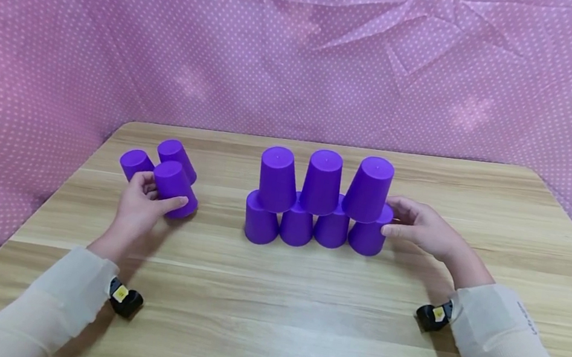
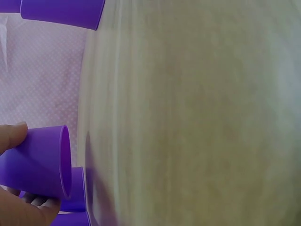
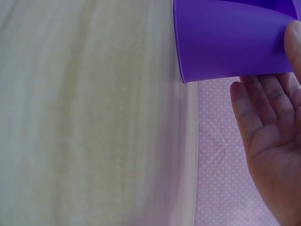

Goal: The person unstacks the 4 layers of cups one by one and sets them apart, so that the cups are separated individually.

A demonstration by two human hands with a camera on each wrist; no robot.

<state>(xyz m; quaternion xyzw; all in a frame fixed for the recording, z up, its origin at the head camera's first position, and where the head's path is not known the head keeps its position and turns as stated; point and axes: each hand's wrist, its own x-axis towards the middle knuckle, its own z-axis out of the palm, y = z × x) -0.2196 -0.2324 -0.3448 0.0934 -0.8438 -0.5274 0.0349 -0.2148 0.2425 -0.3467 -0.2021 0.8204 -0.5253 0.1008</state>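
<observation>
My left hand (image 1: 142,204) grips an upside-down purple cup (image 1: 171,177) between thumb and fingers; its rim appears raised a little off the table in the left wrist view. Just behind it stand two more purple cups, one at the far left (image 1: 136,162) and one at the back (image 1: 179,157). To the right is a two-level cup stack: several inverted cups (image 1: 297,227) below, three inverted cups (image 1: 323,180) above. Beside the rightmost lower cup (image 1: 365,238) is my right hand (image 1: 424,228), thumb against its side, fingers loosely extended behind it.
The stack and loose cups stand on a wood-grain table (image 1: 266,322). A pink dotted cloth (image 1: 303,53) hangs behind and at both sides. A small black device (image 1: 126,300) is strapped at each wrist over pale sleeves.
</observation>
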